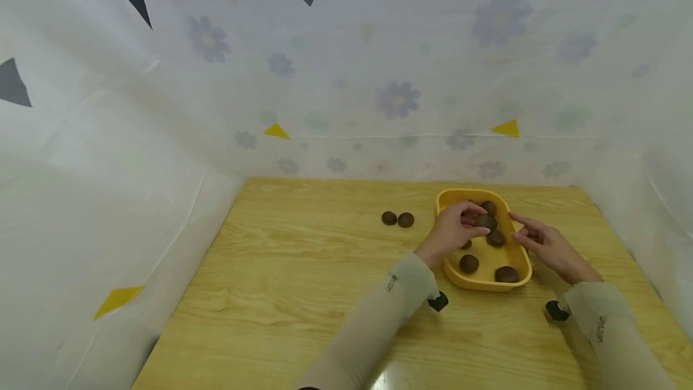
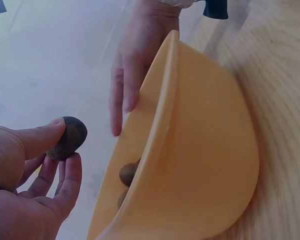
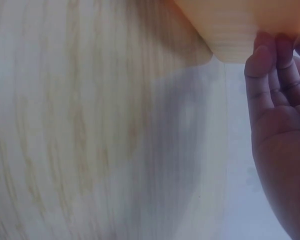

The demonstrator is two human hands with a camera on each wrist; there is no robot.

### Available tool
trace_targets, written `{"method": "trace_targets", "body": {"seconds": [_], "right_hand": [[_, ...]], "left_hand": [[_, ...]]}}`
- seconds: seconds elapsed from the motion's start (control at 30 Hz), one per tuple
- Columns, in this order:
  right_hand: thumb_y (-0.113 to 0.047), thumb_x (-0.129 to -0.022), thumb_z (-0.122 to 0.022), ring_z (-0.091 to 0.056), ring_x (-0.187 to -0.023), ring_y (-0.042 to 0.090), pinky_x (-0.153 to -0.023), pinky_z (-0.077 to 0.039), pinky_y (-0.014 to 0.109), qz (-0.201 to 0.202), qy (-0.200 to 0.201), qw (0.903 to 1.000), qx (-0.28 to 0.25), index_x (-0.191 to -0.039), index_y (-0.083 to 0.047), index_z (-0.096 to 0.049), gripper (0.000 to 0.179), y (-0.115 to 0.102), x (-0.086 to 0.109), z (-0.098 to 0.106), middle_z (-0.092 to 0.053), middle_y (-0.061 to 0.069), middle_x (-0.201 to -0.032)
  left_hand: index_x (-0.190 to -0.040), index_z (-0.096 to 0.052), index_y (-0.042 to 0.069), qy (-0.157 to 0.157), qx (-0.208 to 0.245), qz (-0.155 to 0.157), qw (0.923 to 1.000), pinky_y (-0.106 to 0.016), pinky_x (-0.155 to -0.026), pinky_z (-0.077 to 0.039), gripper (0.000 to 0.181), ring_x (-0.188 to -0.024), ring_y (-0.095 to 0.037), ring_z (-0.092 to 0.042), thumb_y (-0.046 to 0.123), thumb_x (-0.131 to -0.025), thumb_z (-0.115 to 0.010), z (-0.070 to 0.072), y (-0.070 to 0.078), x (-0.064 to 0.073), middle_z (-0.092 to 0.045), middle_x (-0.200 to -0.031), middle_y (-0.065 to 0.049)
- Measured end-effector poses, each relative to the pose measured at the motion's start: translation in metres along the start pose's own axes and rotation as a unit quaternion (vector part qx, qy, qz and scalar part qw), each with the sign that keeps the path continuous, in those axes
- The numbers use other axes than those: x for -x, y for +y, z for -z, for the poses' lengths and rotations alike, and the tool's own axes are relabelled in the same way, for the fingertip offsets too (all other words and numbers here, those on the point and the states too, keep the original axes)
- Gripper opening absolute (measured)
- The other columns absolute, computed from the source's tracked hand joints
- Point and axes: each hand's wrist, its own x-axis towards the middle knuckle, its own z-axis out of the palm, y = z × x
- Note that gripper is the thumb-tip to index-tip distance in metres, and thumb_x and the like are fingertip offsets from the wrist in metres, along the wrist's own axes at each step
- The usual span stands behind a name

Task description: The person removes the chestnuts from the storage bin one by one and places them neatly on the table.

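Pale sleeves (image 1: 363, 330) reach over the tabletop (image 1: 271, 269) — the left hand (image 1: 453, 229) pinches a brown chestnut-like ball (image 1: 485, 222) over the yellow bin (image 1: 482, 285) near the far right corner. The right hand (image 1: 557, 251), fingers fairly straight, touches the bin's side — more brown balls (image 1: 468, 264) lie inside.

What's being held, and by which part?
The left hand pinches a brown rounded object by opposite sides; the right hand touches the side of a yellow plastic tray.

Table (image 1: 271, 269) (wood-grained), yellow tray (image 1: 479, 284), two brown lumps (image 1: 389, 218)
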Motion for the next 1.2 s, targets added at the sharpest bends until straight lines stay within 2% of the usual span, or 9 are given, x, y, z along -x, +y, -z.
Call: {"method": "trace_targets", "body": {"seconds": [0.27,0.37,0.43,0.6,0.67,0.9,1.07,1.2], "right_hand": [[-0.028,-0.111,-0.052,-0.056,-0.077,0.014,-0.061,-0.046,0.035,0.007,0.001,1.0,-0.003,-0.163,-0.006,-0.031,0.06,-0.002,-0.003,-0.002,-0.063,0.009,-0.101],[-0.028,-0.111,-0.052,-0.055,-0.077,0.014,-0.06,-0.045,0.035,0.007,0.004,1.0,-0.004,-0.163,-0.006,-0.031,0.061,-0.004,-0.004,0.001,-0.063,0.009,-0.101],[-0.029,-0.111,-0.053,-0.055,-0.077,0.014,-0.061,-0.045,0.036,0.004,0.003,1.0,-0.006,-0.163,-0.006,-0.03,0.061,-0.004,-0.003,0.001,-0.063,0.009,-0.101],[-0.028,-0.111,-0.052,-0.055,-0.077,0.014,-0.06,-0.045,0.037,-0.003,0.0,0.9999,-0.015,-0.163,-0.005,-0.029,0.061,-0.002,0.001,0.0,-0.062,0.008,-0.101],[-0.027,-0.111,-0.052,-0.055,-0.077,0.014,-0.06,-0.044,0.037,0.0,0.001,0.9999,-0.015,-0.163,-0.005,-0.029,0.061,-0.003,0.001,0.0,-0.062,0.008,-0.101],[-0.026,-0.111,-0.052,-0.055,-0.076,0.014,-0.06,-0.044,0.036,0.004,0.006,0.9999,-0.015,-0.163,-0.005,-0.03,0.061,-0.004,0.002,0.001,-0.062,0.007,-0.1],[-0.026,-0.111,-0.052,-0.054,-0.075,0.016,-0.06,-0.044,0.037,0.006,-0.001,0.9998,-0.021,-0.163,-0.004,-0.029,0.061,-0.003,0.003,0.001,-0.062,0.007,-0.1],[-0.026,-0.111,-0.052,-0.054,-0.075,0.016,-0.059,-0.044,0.037,0.009,0.002,0.9997,-0.021,-0.163,-0.003,-0.029,0.061,-0.002,0.003,0.0,-0.062,0.006,-0.1]], "left_hand": [[-0.127,-0.069,0.014,0.015,0.039,-0.001,0.9991,-0.02,-0.082,-0.058,0.032,-0.101,-0.004,-0.066,0.017,-0.096,-0.076,0.037,-0.013,0.007,-0.063,-0.124,0.004],[-0.126,-0.069,0.017,0.032,0.044,0.007,0.9985,-0.022,-0.083,-0.059,0.031,-0.103,-0.006,-0.067,0.019,-0.096,-0.076,0.051,-0.015,0.009,-0.062,-0.123,0.006],[-0.126,-0.07,0.019,0.045,0.048,0.014,0.9978,-0.027,-0.085,-0.06,0.031,-0.102,-0.006,-0.067,0.019,-0.095,-0.077,0.061,-0.019,0.012,-0.063,-0.121,0.007],[-0.127,-0.069,0.018,0.072,0.076,0.023,0.9942,-0.05,-0.095,-0.059,0.033,-0.105,-0.011,-0.067,0.016,-0.095,-0.078,0.086,-0.032,0.019,-0.063,-0.123,0.002],[-0.127,-0.069,0.018,0.086,0.082,0.026,0.9926,-0.053,-0.096,-0.058,0.033,-0.106,-0.013,-0.067,0.016,-0.095,-0.078,0.097,-0.037,0.021,-0.063,-0.125,0.0],[-0.135,-0.065,0.011,0.116,0.056,0.036,0.991,-0.042,-0.095,-0.059,0.041,-0.116,-0.022,-0.066,0.018,-0.097,-0.076,0.129,-0.054,0.027,-0.061,-0.132,-0.005],[-0.137,-0.063,0.01,0.131,0.046,0.046,0.9893,-0.042,-0.098,-0.058,0.041,-0.12,-0.025,-0.064,0.018,-0.098,-0.074,0.144,-0.066,0.032,-0.06,-0.134,-0.007],[-0.137,-0.062,0.009,0.139,0.03,0.039,0.9891,-0.042,-0.099,-0.058,0.041,-0.12,-0.027,-0.065,0.019,-0.099,-0.074,0.153,-0.074,0.035,-0.06,-0.133,-0.009]]}}
